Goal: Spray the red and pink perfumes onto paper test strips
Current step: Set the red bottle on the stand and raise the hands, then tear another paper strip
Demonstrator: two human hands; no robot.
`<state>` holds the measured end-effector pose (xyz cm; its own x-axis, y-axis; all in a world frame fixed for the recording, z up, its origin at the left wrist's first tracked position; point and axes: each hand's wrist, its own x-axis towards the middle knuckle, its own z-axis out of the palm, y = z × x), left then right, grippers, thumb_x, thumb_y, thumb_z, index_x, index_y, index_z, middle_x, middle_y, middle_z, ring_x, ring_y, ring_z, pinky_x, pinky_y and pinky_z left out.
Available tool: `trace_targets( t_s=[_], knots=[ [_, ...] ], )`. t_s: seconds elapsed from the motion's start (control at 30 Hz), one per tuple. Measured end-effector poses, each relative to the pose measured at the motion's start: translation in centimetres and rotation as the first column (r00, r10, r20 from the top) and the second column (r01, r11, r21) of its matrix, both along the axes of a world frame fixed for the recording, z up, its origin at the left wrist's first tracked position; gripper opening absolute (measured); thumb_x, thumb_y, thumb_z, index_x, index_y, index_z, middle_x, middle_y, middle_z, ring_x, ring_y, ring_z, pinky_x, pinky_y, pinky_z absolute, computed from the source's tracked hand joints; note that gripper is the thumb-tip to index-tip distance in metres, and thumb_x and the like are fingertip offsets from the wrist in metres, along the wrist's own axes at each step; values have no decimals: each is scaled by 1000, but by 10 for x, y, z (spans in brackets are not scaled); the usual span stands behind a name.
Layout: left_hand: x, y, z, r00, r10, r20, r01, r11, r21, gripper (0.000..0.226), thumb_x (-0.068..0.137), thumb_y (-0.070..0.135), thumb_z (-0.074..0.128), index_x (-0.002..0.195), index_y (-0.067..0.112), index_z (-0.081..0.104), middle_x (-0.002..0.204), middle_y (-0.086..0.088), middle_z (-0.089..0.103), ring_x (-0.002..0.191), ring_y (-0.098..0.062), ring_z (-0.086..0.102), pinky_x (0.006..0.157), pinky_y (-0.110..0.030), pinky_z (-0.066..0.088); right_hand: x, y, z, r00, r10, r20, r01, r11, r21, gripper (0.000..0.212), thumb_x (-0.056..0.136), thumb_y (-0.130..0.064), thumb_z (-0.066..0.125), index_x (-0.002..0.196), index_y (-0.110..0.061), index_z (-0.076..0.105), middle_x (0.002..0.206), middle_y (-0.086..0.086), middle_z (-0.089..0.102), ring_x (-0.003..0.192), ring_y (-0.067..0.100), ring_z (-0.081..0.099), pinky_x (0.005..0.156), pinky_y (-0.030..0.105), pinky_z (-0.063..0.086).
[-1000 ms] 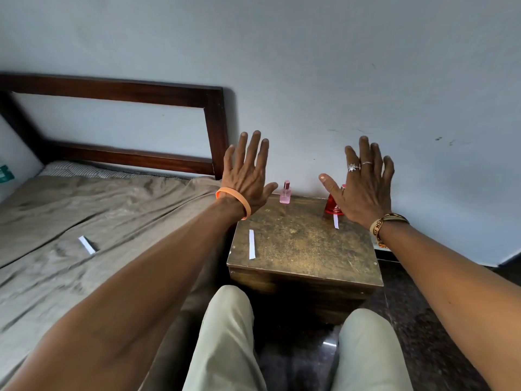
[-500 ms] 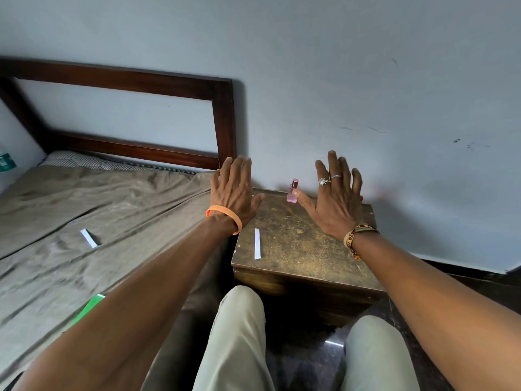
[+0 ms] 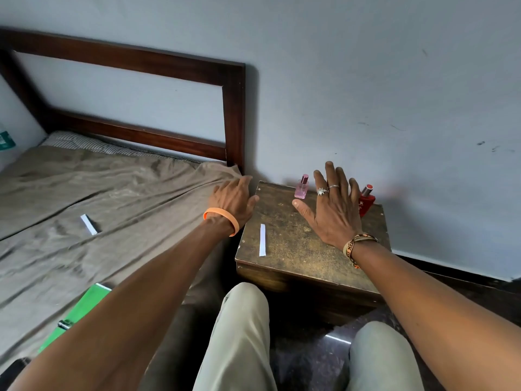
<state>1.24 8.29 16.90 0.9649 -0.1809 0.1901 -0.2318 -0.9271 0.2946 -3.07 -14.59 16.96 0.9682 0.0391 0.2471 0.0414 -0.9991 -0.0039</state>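
Left hand (image 3: 234, 197), right hand (image 3: 332, 210) uncurled, empty; right between pink perfume (image 3: 301, 188) and red perfume (image 3: 366, 203) at worktop's (image 3: 296, 249) back edge, liable to topple either.

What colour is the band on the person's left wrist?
Plain orange. The wristband on the left hand shows clearly in the head view.

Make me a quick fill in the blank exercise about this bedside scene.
The pink bottle stands to the ____ of the red bottle.
One paper strip lies on the wooden table, another strip on the ____.
The left hand wears a wristband coloured ____.
Missing words: left, bed, orange.
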Motion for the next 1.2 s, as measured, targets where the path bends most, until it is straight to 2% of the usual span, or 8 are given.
trace_targets(
  t_s=[0.1, 0.23, 0.4, 0.77, 0.87, 0.97, 1.13, 1.2],
  knots=[
    [-3, -3, -16, 999, -21, -46, 20, 1000, -22, 29, 92, 38, 52, 113, 20, 59, 106, -2, 68, 98, -26, 62, 86, -39, 48, -3, 0, -12, 999, -10, -35, 11, 1000, 10, 91, 89, -75, 15, 155, -13, 22, 165, 12, 7, 151, 33, 9, 118, 55, 9],
    [-11, -1, -43, 992, -28, -120, 18, 997, -80, 22, 93, 33, 51, 108, 21, 62, 103, 1, 69, 96, -23, 63, 78, -36, 51, -3, -4, -28, 996, -19, -84, 19, 1000, -5, 91, 89, -73, 11, 155, -12, 23, 164, 13, 12, 150, 33, 14, 118, 54, 12],
    [-10, 10, -69, 969, 63, -238, -94, 989, -118, 20, 90, 28, 51, 105, 26, 64, 103, -2, 70, 96, -28, 63, 78, -37, 50, 8, 4, -45, 995, 3, -102, -6, 1000, -27, 82, 93, -69, 19, 146, -9, 38, 152, 15, 36, 134, 35, 39, 107, 53, 31],
    [-3, 23, -112, 905, 158, -394, -258, 942, -214, 20, 90, 30, 55, 106, 24, 65, 100, 0, 71, 95, -24, 63, 72, -31, 46, 33, 52, -96, 971, 131, -202, -130, 991, 16, 57, 99, -51, 31, 135, -13, 54, 141, 11, 52, 125, 31, 51, 99, 47, 34],
    [7, 15, -123, 906, 121, -405, -218, 955, -203, 24, 90, 27, 53, 111, 21, 62, 107, -4, 68, 100, -28, 61, 80, -36, 49, 42, 62, -108, 952, 159, -263, -149, 987, 61, 41, 102, -40, 39, 131, -17, 58, 132, 7, 59, 120, 27, 55, 98, 43, 36],
    [19, 1, -135, 898, 61, -436, -134, 981, -138, 33, 92, 28, 53, 124, 21, 56, 119, -6, 59, 108, -30, 58, 86, -40, 49, 52, 72, -115, 933, 169, -318, -120, 978, 169, 32, 102, -26, 42, 126, -17, 60, 120, 8, 66, 109, 28, 61, 89, 38, 45],
    [38, -27, -152, 864, -26, -503, -30, 994, -103, 44, 93, 30, 54, 136, 27, 45, 127, -10, 46, 118, -32, 49, 91, -45, 47, 62, 79, -129, 906, 161, -392, -23, 942, 334, 37, 96, -11, 46, 131, -18, 55, 108, 9, 71, 95, 29, 66, 68, 31, 43],
    [43, -36, -158, 843, -44, -536, 20, 999, -50, 52, 92, 33, 55, 141, 30, 37, 130, -11, 40, 119, -33, 46, 90, -46, 46, 63, 77, -135, 904, 145, -403, 27, 920, 391, 38, 92, -6, 46, 127, -18, 54, 103, 7, 71, 91, 26, 66, 67, 30, 41]
  ],
)
